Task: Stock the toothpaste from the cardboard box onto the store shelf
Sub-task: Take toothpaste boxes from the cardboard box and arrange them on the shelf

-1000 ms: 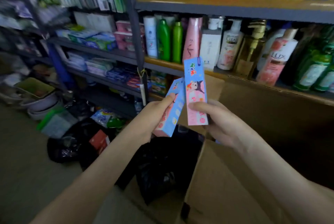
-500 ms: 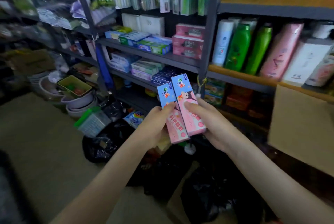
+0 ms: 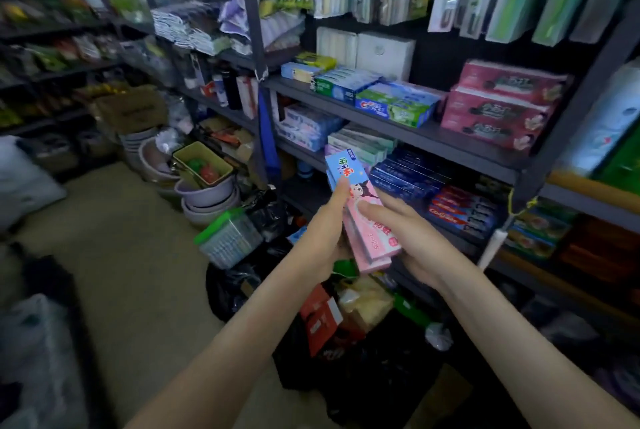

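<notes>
Two pink and blue children's toothpaste boxes (image 3: pixel 367 221) are stacked together between my hands, tilted with the blue ends up. My left hand (image 3: pixel 325 228) grips their left edge, thumb on the front. My right hand (image 3: pixel 408 238) holds them from the right, fingers across the front. They hang in front of the dark metal shelf (image 3: pixel 415 132), close to the rows of toothpaste cartons (image 3: pixel 394 105) on it. The cardboard box shows only as a corner (image 3: pixel 440 394) at the bottom.
Blue toothpaste boxes (image 3: pixel 408 176) and red ones (image 3: pixel 464 210) fill the lower shelf. Pink cartons (image 3: pixel 498 106) are stacked at the right. Black bags (image 3: pixel 363 359), a green-lidded basket (image 3: pixel 228 238) and stacked basins (image 3: pixel 207 193) crowd the floor below. The aisle floor (image 3: pixel 121 273) lies to the left.
My view has swung left from the shampoo shelf to the toothpaste shelves. The two boxes, held apart before, are now stacked together and have moved nearer the shelf.
</notes>
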